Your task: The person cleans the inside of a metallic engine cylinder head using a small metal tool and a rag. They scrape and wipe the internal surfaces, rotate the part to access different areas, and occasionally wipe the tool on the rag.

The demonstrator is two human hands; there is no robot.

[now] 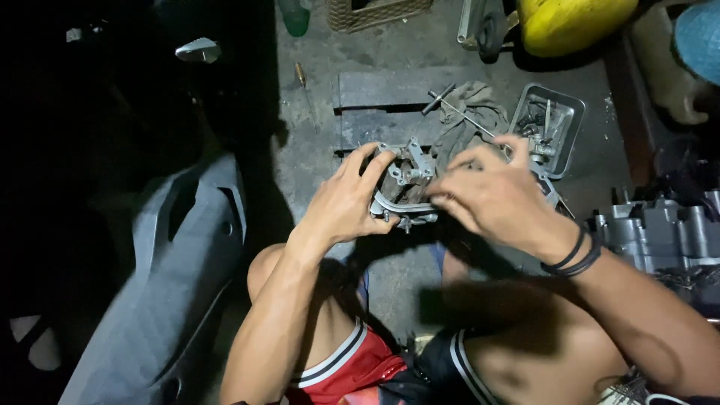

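I've got my left hand (341,202) wrapped around the metal engine part (405,187) to steady it. My right hand (491,195) pinches at its top edge, fingers narrow; the parts tray (566,124) sits just beyond.

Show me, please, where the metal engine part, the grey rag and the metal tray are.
metal engine part (409,180): head view, on its upper bracket between the hands.
grey rag (461,120): head view, on its crumpled middle.
metal tray (574,124): head view, on its right rim.
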